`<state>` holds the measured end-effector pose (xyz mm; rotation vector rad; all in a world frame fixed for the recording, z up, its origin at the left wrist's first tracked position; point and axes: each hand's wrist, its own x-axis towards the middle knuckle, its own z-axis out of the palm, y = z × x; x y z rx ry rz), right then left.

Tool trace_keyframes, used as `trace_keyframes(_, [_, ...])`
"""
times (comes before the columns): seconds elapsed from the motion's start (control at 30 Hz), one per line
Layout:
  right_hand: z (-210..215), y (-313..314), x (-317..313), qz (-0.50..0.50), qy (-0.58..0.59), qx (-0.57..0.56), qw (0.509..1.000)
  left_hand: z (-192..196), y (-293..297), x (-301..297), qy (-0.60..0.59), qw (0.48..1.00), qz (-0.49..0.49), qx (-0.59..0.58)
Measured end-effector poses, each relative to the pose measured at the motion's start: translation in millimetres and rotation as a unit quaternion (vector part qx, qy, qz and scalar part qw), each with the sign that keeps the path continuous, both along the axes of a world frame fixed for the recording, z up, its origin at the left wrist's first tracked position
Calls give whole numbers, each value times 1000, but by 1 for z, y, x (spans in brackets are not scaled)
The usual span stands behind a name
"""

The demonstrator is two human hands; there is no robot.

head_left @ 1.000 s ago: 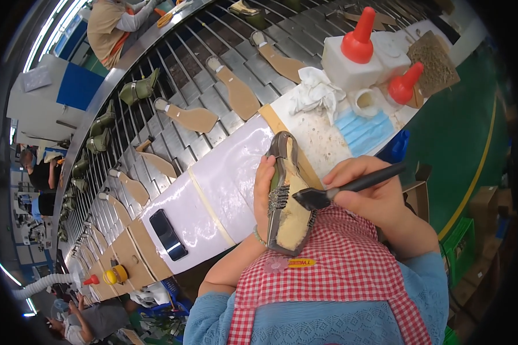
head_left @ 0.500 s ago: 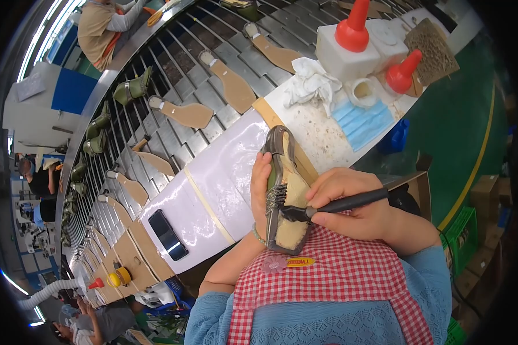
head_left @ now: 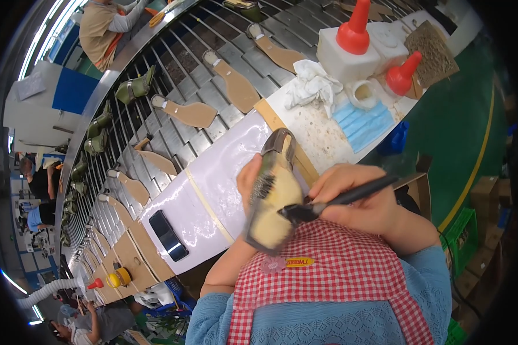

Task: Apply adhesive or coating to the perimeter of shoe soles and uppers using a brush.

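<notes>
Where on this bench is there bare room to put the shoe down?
The glossy white mat is bare between the black phone and the tan strip. Beyond that strip it is crowded: white rag, glue bottles, blue mask.

Left forearm rises from the lower edge, bare below a blue sleeve, angled up and to the right. Left hand (head_left: pixel 248 179) is raised at chest height, palm turned toward the body, fingers wrapped around the far side of a held item, mostly hidden behind it; only the thumb side and knuckles show. Right hand (head_left: pixel 357 198) sits just beside it to the right, wrist bent inward, fingers curled closed in a pinch grip around a slim handle. Right forearm enters from the lower right, sleeve pushed back to the wrist.
</notes>
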<state>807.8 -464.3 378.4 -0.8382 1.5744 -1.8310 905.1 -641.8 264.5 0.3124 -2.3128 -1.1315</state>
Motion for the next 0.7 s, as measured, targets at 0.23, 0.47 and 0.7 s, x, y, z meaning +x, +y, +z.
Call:
trace_keyframes(0.23, [0, -2, -21, -90, -272, -124, 950, 14, -67, -3, 31, 808, -168, 564])
trace_keyframes(0.47, [-4, -24, -8, -112, -245, -99, 958, 36, -53, -7, -122, 774, -367, 501])
trace_keyframes(0.7, [4, -24, -3, -129, 332, -32, 934, 46, -46, -9, -132, 783, -383, 472])
